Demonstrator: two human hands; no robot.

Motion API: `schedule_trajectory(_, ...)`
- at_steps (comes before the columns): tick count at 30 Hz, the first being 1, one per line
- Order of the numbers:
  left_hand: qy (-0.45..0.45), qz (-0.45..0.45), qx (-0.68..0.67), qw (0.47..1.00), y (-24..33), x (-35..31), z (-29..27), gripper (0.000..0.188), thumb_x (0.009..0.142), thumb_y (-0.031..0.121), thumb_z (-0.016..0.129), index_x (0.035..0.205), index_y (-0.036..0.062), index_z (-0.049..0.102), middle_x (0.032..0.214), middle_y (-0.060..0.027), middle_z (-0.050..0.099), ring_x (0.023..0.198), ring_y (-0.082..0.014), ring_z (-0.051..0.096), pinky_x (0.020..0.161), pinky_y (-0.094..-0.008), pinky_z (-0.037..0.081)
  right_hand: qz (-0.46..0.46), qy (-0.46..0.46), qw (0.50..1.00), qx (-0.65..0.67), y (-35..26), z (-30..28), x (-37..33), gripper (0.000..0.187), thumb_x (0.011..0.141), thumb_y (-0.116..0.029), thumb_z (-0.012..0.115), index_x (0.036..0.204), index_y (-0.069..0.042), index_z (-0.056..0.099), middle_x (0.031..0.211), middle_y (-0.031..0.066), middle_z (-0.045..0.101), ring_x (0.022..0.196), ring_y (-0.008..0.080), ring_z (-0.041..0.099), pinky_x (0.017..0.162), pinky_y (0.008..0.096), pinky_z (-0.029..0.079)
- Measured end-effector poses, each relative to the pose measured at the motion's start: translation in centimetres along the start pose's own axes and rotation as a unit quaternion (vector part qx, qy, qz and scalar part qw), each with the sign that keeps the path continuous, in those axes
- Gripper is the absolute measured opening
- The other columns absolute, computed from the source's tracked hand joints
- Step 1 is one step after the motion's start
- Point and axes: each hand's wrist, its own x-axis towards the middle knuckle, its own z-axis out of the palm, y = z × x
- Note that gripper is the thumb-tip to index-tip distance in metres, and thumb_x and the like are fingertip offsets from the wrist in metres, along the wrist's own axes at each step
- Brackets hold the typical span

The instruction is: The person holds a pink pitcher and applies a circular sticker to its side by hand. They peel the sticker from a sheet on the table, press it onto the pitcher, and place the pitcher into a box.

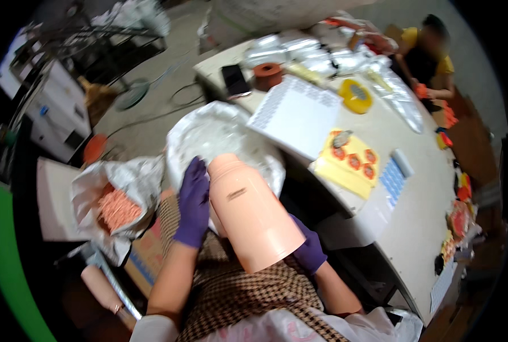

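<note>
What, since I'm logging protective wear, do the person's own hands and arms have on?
The left hand and right hand wear purple gloves that reach about the wrists. No markings can be made out on them. The forearms are bare, with white sleeves higher up.

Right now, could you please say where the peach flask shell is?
In the head view, the peach flask shell is just below centre, between the left hand and right hand, its neck overlapping the white bag.

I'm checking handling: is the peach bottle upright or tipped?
Tipped: from above, the bottle shows its long side, neck slanting away leftward, between the left hand and right hand.
</note>
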Motion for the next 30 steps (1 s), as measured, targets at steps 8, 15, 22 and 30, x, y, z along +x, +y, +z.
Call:
schedule_trajectory(8, 0.130, -0.107, -0.185, 0.968, -1.6, -4.3, -13.9, 0.028, 0.099, 0.009, 0.056, 0.125, -0.0020, 0.060, 0.121, -0.0116, 0.064, 0.112, -0.0219, 0.063, 0.098, -0.0379, 0.051, -0.171, 0.098, 0.851, 0.486, -7.8, -21.7, 8.5, 0.050, 0.102, -0.018, 0.051, 0.147, 0.000, 0.039, 0.150, 0.0173, 0.041, 0.138, 0.0259, 0.041, 0.111, 0.0395, 0.040)
schedule_trajectory(15, 0.442, -0.269, -0.133, 0.845, -7.2, -23.7, -32.7, 0.018, 0.099, 0.024, 0.060, 0.106, 0.0081, 0.063, 0.088, -0.0006, 0.061, 0.077, -0.0139, 0.059, 0.072, -0.0267, 0.051, -0.237, 0.126, 0.948, 0.174, -10.7, -20.6, 10.4, 0.057, 0.103, -0.014, 0.049, 0.155, -0.002, 0.030, 0.156, 0.0162, 0.037, 0.131, 0.0203, 0.048, 0.106, 0.0300, 0.041)
schedule_trajectory(22, 0.403, -0.475, 0.248, 0.742, -10.5, -45.4, -41.3, 0.044, 0.089, 0.054, 0.064, 0.089, 0.0093, 0.063, 0.082, -0.0084, 0.061, 0.071, -0.0221, 0.060, 0.064, -0.0399, 0.055, -0.021, 0.048, 0.950, 0.307, -3.4, 0.6, 8.3, 0.046, 0.102, -0.015, 0.053, 0.147, -0.005, 0.044, 0.106, 0.0003, 0.064, 0.090, 0.0089, 0.058, 0.078, 0.0196, 0.048)
schedule_trajectory(30, 0.589, -0.372, -0.216, 0.684, -14.6, -40.8, -46.9, 0.083, 0.085, 0.079, 0.053, 0.136, 0.0137, 0.051, 0.131, -0.0169, 0.055, 0.103, -0.0361, 0.057, 0.085, -0.0517, 0.053, -0.108, 0.123, 0.984, -0.070, -5.5, -0.6, 7.2, 0.038, 0.100, -0.007, 0.050, 0.137, -0.001, 0.053, 0.110, 0.0010, 0.060, 0.091, 0.0074, 0.056, 0.083, 0.0217, 0.046)
